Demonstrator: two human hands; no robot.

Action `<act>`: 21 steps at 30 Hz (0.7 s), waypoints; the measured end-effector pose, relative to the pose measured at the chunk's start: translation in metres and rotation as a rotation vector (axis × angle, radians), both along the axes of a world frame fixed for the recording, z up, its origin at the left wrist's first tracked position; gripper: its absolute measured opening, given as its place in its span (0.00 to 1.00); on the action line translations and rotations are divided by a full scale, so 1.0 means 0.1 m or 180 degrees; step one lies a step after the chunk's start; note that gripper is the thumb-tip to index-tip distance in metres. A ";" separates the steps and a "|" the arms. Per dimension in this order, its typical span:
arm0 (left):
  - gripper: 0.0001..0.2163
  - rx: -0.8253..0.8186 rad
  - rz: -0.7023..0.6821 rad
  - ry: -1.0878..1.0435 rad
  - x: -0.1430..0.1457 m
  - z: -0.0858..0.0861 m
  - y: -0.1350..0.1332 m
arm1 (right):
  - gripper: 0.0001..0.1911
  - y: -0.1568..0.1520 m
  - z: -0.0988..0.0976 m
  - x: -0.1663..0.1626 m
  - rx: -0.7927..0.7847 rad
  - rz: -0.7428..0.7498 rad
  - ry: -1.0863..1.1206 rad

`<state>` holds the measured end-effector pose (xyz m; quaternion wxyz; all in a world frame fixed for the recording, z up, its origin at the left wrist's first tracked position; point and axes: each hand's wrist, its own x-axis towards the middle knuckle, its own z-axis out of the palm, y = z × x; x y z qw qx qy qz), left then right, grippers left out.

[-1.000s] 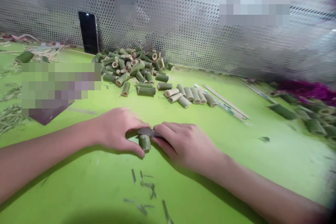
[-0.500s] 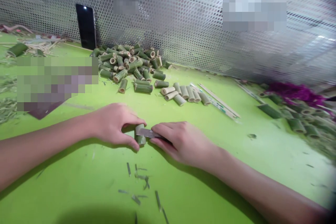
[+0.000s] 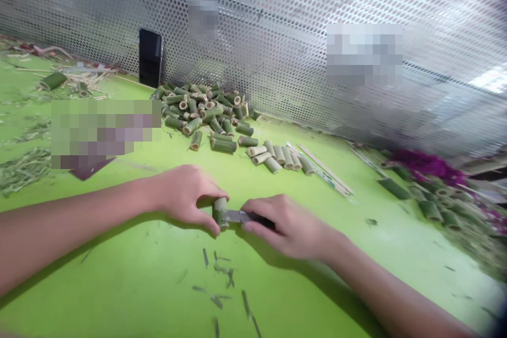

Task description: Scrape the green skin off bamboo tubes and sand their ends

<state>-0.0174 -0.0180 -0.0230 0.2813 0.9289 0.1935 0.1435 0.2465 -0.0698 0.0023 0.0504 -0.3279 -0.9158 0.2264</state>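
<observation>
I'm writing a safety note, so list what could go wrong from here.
The knife could slip into the left hand, which holds the bamboo close beside the blade. The bamboo, round and seemingly pinched near its ends, might twist against the knife.

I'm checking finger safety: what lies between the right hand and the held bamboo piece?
A grey knife blade spans from the right hand to the bamboo piece; the head view shows it.
</observation>
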 end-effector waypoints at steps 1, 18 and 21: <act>0.19 -0.0023 -0.0007 0.0024 0.00 0.00 0.00 | 0.20 0.00 -0.02 -0.01 0.0047 -0.0074 0.0006; 0.18 0.0345 0.0065 -0.0045 -0.08 -0.04 0.07 | 0.16 -0.08 -0.07 -0.04 0.0288 -0.0020 0.0315; 0.20 0.0420 0.0125 0.0052 -0.07 -0.02 0.03 | 0.16 -0.07 -0.09 -0.06 0.0825 -0.0444 0.0137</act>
